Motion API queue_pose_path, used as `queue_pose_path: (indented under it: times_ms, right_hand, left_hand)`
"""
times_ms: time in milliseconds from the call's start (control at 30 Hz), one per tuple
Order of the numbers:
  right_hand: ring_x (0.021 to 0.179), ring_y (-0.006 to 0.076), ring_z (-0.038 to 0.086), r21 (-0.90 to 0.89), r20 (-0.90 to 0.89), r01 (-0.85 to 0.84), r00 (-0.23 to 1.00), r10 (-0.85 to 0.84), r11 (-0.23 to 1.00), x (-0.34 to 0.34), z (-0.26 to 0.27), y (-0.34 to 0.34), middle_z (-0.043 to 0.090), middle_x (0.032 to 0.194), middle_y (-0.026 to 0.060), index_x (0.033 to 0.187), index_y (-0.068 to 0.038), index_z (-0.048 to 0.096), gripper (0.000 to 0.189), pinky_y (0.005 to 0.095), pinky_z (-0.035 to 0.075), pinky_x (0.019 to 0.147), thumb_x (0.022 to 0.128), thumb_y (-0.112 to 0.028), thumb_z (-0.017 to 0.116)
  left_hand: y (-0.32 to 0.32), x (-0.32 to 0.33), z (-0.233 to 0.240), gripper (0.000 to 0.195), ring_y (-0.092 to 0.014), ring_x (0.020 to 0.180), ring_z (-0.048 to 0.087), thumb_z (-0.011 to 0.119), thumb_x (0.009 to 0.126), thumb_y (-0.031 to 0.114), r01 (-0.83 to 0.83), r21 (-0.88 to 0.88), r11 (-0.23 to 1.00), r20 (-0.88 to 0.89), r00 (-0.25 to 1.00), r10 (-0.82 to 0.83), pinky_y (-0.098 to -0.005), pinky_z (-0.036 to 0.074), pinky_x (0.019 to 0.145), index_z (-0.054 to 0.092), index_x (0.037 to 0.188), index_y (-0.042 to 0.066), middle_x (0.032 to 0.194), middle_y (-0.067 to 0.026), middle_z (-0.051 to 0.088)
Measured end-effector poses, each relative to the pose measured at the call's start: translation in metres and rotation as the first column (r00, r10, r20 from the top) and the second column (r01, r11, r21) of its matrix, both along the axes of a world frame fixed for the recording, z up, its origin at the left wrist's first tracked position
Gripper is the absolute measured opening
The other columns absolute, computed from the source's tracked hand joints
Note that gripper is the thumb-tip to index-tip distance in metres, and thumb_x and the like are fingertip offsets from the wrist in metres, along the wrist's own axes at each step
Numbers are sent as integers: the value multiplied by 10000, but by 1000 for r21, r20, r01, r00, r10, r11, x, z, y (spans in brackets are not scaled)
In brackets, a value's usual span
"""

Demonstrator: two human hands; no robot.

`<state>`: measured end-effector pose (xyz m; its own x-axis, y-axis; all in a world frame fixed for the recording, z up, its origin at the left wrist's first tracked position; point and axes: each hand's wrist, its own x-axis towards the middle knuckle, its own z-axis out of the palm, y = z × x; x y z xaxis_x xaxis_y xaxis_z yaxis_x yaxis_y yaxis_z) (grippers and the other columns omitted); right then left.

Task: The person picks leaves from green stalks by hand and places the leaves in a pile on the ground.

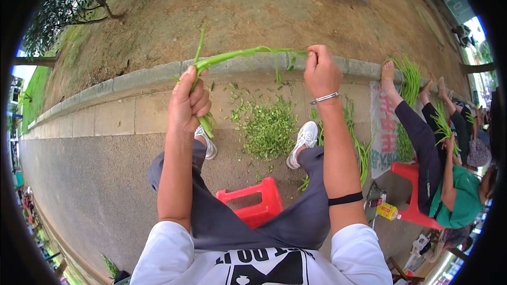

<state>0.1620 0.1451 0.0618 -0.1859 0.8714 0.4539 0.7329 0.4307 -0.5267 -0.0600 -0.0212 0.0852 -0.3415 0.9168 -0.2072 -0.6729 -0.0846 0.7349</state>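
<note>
My left hand [189, 101] is closed around several green vegetable stems [229, 56], whose cut ends stick out below the fist. One stem juts upward past my thumb. Stretched to the right, the stems thin out to leafy tips, and my right hand [323, 69] pinches the far end between thumb and fingers. A few small leaves dangle near that end. On the pavement below, between my white shoes, lies a loose heap of torn green leaves and bits [269, 126]. Longer green stems [360, 146] lie to the right, partly hidden by my right forearm.
A red plastic stool [253, 202] is between my legs. A stone kerb [150, 73] borders bare soil ahead. At the right, a person in green [455, 202] sits on a red stool, holding greens, beside a printed plastic sack [382, 134] and a yellow-labelled bottle [388, 211].
</note>
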Motion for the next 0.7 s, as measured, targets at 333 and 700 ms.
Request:
queue_pose_path:
  times_ms: [333, 700]
  right_hand:
    - [616, 132, 616, -372, -494, -289, 866, 75, 882, 16, -10, 10, 654, 759, 99, 894, -9, 625, 146, 256, 470, 549, 790, -95, 570]
    - [657, 89, 600, -298, -465, -438, 842, 271, 848, -13, -17, -12, 637, 824, 67, 876, -14, 623, 163, 219, 460, 543, 820, -157, 568]
  left_hand:
    - [-6, -23, 0, 274, -34, 330, 160, 397, 941, 267, -57, 151, 987, 110, 993, 41, -193, 168, 290, 554, 972, 45, 453, 62, 225]
    - [1, -18, -1, 265, -30, 333, 146, 410, 935, 276, -4, 157, 988, 129, 992, -17, -200, 146, 299, 553, 951, 54, 450, 69, 221]
